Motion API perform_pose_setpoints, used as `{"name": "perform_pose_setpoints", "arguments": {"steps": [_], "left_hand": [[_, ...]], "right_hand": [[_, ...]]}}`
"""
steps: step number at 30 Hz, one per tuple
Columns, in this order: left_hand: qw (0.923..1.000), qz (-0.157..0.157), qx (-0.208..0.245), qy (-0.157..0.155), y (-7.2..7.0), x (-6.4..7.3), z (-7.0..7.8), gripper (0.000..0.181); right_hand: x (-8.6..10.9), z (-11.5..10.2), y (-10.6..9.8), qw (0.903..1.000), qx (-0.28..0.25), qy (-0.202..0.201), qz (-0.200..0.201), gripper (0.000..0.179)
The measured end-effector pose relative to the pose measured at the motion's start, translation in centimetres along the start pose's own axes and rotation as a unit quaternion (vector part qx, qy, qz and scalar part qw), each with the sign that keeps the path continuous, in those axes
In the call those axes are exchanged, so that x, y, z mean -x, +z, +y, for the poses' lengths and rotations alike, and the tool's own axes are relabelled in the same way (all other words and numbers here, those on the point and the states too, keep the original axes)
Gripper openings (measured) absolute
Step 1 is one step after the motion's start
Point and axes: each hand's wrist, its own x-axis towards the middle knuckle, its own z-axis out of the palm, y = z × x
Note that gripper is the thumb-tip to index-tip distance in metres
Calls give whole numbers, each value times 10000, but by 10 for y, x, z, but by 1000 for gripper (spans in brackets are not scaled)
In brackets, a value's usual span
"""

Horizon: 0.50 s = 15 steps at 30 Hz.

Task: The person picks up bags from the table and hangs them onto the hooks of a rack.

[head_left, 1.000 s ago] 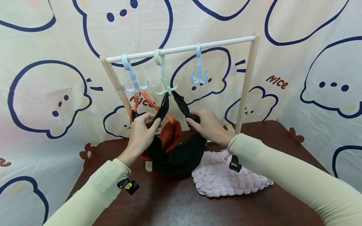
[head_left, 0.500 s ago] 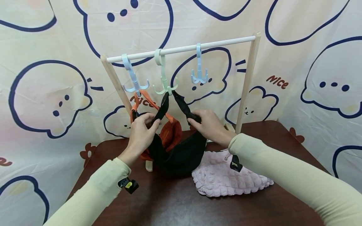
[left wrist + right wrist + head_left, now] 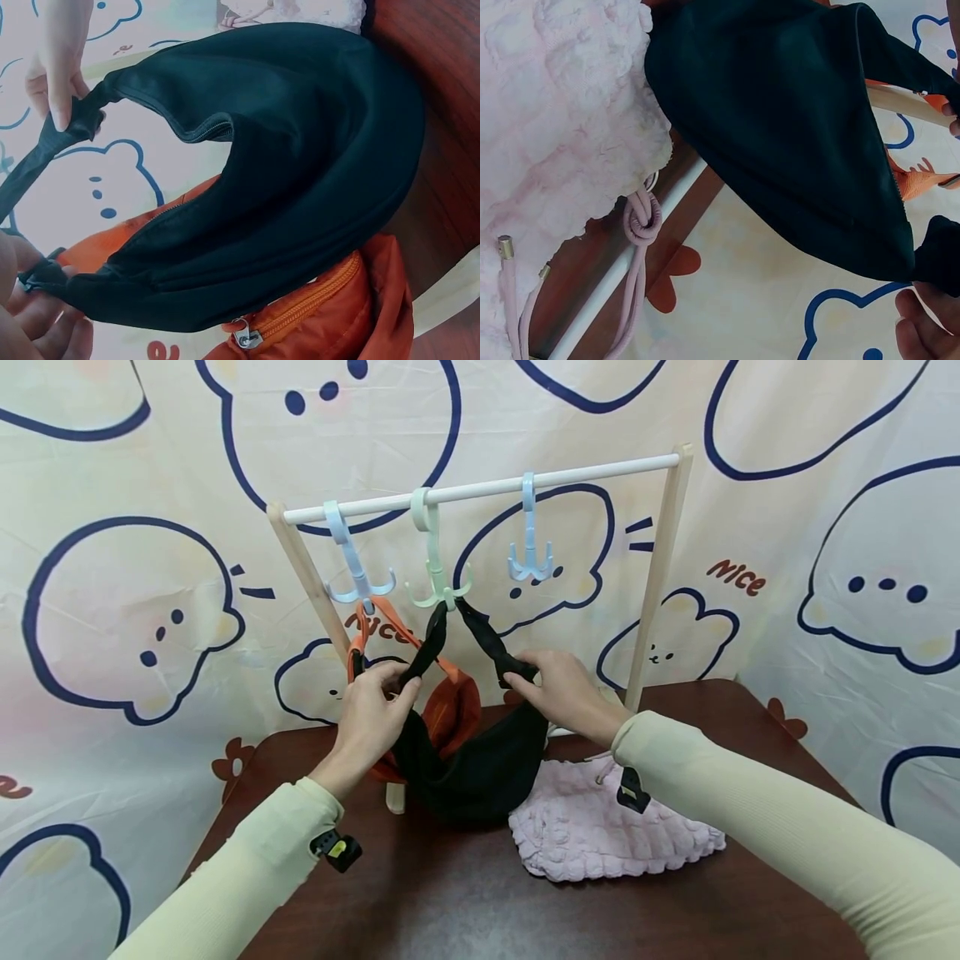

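Note:
A black zippered shoulder bag [image 3: 480, 777] hangs low in front of the rack, its strap running up to the green hook [image 3: 437, 585]. My left hand [image 3: 371, 714] pinches the left side of that strap. With thumb and fingers my right hand [image 3: 566, 689] grips the knotted right side. In the left wrist view the bag [image 3: 300, 165] shows its open-looking curved zip edge between both hands. Behind it an orange bag [image 3: 453, 714] hangs by its strap from the left blue hook [image 3: 356, 577]; its zip and metal pull show in the left wrist view.
A pink fluffy bag [image 3: 600, 827] lies on the brown table [image 3: 465, 902] to the right, its cord [image 3: 641, 225] looped beside it. The white rod [image 3: 600, 471] on wooden posts carries the hooks, including a blue hook [image 3: 529, 543] on the right. A patterned curtain stands behind.
Both hands keep their grip on the black strap. The right hand has shifted slightly right, and the left hand slightly left, drawing the strap sides a little apart.

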Motion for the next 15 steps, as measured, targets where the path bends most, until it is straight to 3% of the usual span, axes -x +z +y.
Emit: {"name": "perform_pose_setpoints", "arguments": {"steps": [15], "left_hand": [[9997, -62, 86, -199, -4, 2, -7, 25]], "right_hand": [[2, 6, 2, 9999, -102, 20, 33, 28]]}}
